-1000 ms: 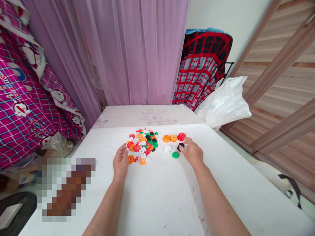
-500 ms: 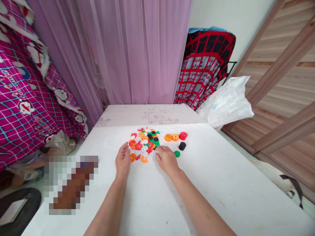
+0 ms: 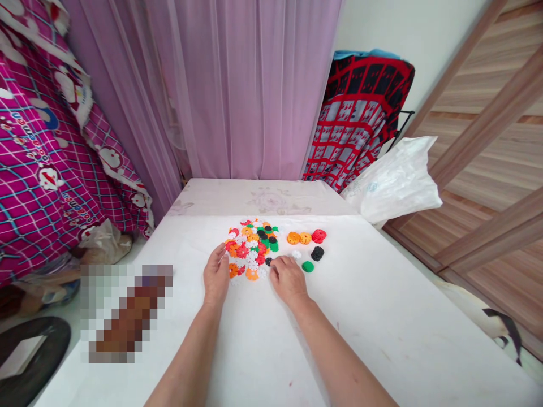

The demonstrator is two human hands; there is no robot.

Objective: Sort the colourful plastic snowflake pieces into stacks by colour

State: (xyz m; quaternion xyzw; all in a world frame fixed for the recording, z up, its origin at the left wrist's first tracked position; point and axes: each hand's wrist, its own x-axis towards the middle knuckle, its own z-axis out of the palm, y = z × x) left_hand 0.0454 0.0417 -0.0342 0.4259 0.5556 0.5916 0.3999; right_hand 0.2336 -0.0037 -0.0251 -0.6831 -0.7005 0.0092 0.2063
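A loose pile of flower-shaped plastic snowflake discs (image 3: 250,249) in white, red, orange, green and black lies on the white-covered table (image 3: 365,316). My left hand (image 3: 216,274) rests at the pile's left edge, its fingers loosely bent and apart, with nothing seen in them. Along the right edge is my right hand (image 3: 289,278), fingers curled, its tips on a black snowflake disc (image 3: 268,262). Right of the pile stand sorted stacks: orange discs (image 3: 293,238), lighter orange discs (image 3: 305,238), red discs (image 3: 319,236), black discs (image 3: 317,253), green discs (image 3: 307,266) and white discs (image 3: 296,255).
A blurred-out brownish shape (image 3: 129,311) covers part of the table's left side. At the back right hangs a white plastic bag (image 3: 394,181). Purple curtains (image 3: 254,85) rise behind the table, and a wooden wardrobe (image 3: 487,130) stands right.
The black disc at my right fingertips has shifted slightly toward me, out from the pile. My right hand has drawn back a little, and the white discs behind it now show. The view has turned slightly.
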